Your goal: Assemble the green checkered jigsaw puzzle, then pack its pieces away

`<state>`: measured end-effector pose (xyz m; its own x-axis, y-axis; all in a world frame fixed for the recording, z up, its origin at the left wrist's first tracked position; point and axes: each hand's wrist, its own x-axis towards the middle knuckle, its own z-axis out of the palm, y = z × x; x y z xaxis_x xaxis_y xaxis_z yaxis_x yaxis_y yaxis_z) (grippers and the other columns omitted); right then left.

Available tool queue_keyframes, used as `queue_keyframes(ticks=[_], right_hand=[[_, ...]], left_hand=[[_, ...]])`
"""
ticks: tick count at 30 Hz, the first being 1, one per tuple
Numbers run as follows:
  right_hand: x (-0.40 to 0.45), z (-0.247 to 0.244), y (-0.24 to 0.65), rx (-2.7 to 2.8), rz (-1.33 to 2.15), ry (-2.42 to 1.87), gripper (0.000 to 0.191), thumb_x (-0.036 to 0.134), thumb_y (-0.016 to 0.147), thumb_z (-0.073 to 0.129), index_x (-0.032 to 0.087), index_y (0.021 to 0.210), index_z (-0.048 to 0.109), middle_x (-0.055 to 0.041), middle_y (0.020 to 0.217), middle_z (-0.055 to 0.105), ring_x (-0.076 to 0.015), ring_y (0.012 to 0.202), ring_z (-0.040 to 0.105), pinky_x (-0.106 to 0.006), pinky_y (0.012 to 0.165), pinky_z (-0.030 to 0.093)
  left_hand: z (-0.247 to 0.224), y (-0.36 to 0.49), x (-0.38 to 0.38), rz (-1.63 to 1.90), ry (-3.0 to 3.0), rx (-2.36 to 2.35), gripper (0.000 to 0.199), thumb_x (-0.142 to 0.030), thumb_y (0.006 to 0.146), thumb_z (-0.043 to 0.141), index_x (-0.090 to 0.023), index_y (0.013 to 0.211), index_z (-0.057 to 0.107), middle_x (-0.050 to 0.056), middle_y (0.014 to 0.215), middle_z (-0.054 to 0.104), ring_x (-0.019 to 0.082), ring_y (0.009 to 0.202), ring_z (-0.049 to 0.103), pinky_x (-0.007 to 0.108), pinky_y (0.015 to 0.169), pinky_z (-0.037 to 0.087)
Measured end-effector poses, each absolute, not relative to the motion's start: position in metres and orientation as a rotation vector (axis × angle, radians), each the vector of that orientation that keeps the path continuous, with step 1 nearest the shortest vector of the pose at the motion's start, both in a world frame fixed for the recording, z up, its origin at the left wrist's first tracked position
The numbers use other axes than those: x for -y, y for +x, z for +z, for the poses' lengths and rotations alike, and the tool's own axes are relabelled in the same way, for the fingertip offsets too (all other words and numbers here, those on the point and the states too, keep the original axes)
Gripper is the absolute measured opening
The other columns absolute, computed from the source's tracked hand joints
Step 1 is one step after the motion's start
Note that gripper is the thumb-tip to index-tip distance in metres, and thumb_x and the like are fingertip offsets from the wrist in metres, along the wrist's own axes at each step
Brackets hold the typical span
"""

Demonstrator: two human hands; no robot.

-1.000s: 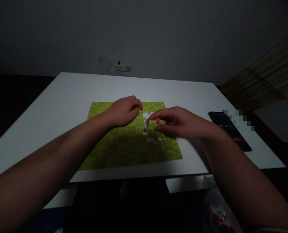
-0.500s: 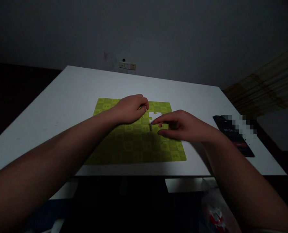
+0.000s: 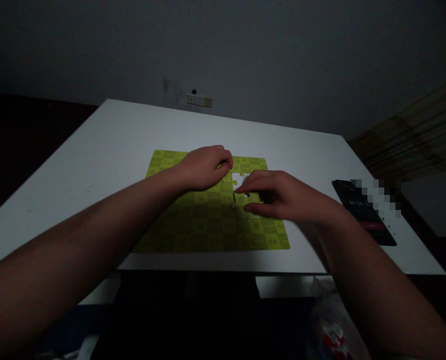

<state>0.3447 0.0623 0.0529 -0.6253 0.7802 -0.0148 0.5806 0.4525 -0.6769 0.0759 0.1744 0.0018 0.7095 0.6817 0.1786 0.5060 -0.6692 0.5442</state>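
A yellow-green jigsaw puzzle (image 3: 192, 230) with a checkered pattern of faint pictures lies flat on the white table, mostly joined. Right of its middle, a gap (image 3: 238, 177) shows white. My left hand (image 3: 207, 167) rests on the puzzle's upper part, its fingers curled in, just left of the gap; nothing shows in it. Over the gap's lower side, my right hand (image 3: 271, 192) has its index fingertip and thumb at a puzzle piece (image 3: 241, 200). That piece sits slightly askew, its left edge visible. The right palm and fingers hide part of the gap.
The white table (image 3: 132, 125) extends around the puzzle. A dark flat object (image 3: 361, 210), partly pixelated, lies at the right. Wall sockets (image 3: 199, 100) are behind the table. Below the front edge at right is a clear plastic bag (image 3: 335, 330) with something red and white.
The view has shifted slightly. My right thumb and index finger stay at the puzzle piece, which appears to have turned or settled a little. My left hand stays in place on the puzzle.
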Motion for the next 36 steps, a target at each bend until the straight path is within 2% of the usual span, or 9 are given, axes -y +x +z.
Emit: queue_keyframes(ticks=[6,12,18,20,25,28,31,34,36], right_hand=[[-0.063,0.049,0.345,2.451,0.858,-1.179,0.033,0.038,0.1,0.094,0.033,0.133,0.095,-0.0096,0.127,0.089,-0.0354,0.126,0.08,-0.056,0.116,0.059],[-0.064,0.047,0.346,2.459,0.861,-1.18,0.034,0.041,0.1,0.096,0.031,0.133,0.092,-0.0101,0.13,0.087,-0.0367,0.129,0.077,-0.058,0.121,0.056],[-0.061,0.046,0.342,2.447,0.932,-1.144,0.029,0.038,0.092,0.106,0.031,0.112,0.086,-0.0091,0.135,0.081,-0.037,0.137,0.072,-0.057,0.125,0.055],[-0.06,0.046,0.341,2.448,0.929,-1.128,0.027,0.037,0.095,0.104,0.032,0.113,0.085,-0.0088,0.137,0.08,-0.0368,0.139,0.072,-0.058,0.127,0.054],[-0.058,0.047,0.347,2.515,0.929,-1.178,0.066,0.047,0.079,0.116,0.033,0.136,0.087,-0.0107,0.148,0.076,-0.042,0.144,0.068,-0.062,0.128,0.055],[-0.055,0.049,0.348,2.531,0.901,-1.207,0.064,0.044,0.077,0.115,0.033,0.133,0.087,-0.0114,0.148,0.075,-0.043,0.145,0.067,-0.062,0.127,0.055],[-0.052,0.053,0.345,2.497,0.946,-1.195,0.056,0.043,0.081,0.111,0.033,0.128,0.084,-0.009,0.139,0.078,-0.0396,0.138,0.07,-0.059,0.123,0.058],[-0.053,0.056,0.343,2.37,1.096,-1.209,0.037,0.048,0.091,0.103,0.03,0.113,0.08,-0.0056,0.117,0.081,-0.0312,0.112,0.075,-0.049,0.103,0.062],[-0.058,0.055,0.347,2.205,1.179,-1.222,0.035,0.056,0.097,0.097,0.029,0.103,0.076,-0.0037,0.103,0.079,-0.0267,0.096,0.073,-0.043,0.088,0.061]], left_hand=[[0.003,0.076,-0.174,0.516,2.437,-0.908,0.027,-0.038,0.105,0.063,-0.027,0.112,0.088,0.012,0.118,0.085,0.034,0.113,0.077,0.05,0.107,0.059],[0.003,0.076,-0.174,0.505,2.456,-0.91,0.028,-0.038,0.107,0.062,-0.026,0.114,0.087,0.012,0.118,0.084,0.034,0.114,0.077,0.049,0.106,0.059],[0.003,0.076,-0.175,0.513,2.441,-0.899,0.026,-0.037,0.107,0.064,-0.027,0.112,0.087,0.012,0.119,0.085,0.033,0.114,0.077,0.049,0.107,0.059],[0.003,0.075,-0.174,0.519,2.43,-0.894,0.025,-0.037,0.107,0.064,-0.027,0.111,0.086,0.012,0.119,0.086,0.034,0.115,0.078,0.05,0.108,0.06],[0.005,0.076,-0.175,0.584,2.299,-0.899,0.021,-0.032,0.103,0.066,-0.028,0.107,0.087,0.01,0.119,0.087,0.032,0.117,0.078,0.051,0.114,0.061],[0.009,0.074,-0.185,0.709,2.035,-0.985,0.024,-0.031,0.103,0.064,-0.026,0.107,0.087,0.009,0.109,0.086,0.031,0.109,0.077,0.049,0.105,0.065],[0.013,0.064,-0.2,0.919,1.761,-1.116,0.024,-0.033,0.1,0.065,-0.024,0.105,0.086,0.009,0.098,0.083,0.031,0.101,0.076,0.048,0.093,0.067],[0.015,0.051,-0.213,1.09,1.585,-1.193,0.022,-0.034,0.091,0.07,-0.025,0.105,0.084,0.009,0.095,0.08,0.03,0.097,0.074,0.048,0.086,0.067],[0.015,0.047,-0.217,1.124,1.491,-1.201,0.027,-0.034,0.084,0.072,-0.026,0.107,0.083,0.008,0.091,0.078,0.03,0.092,0.072,0.047,0.08,0.067]])
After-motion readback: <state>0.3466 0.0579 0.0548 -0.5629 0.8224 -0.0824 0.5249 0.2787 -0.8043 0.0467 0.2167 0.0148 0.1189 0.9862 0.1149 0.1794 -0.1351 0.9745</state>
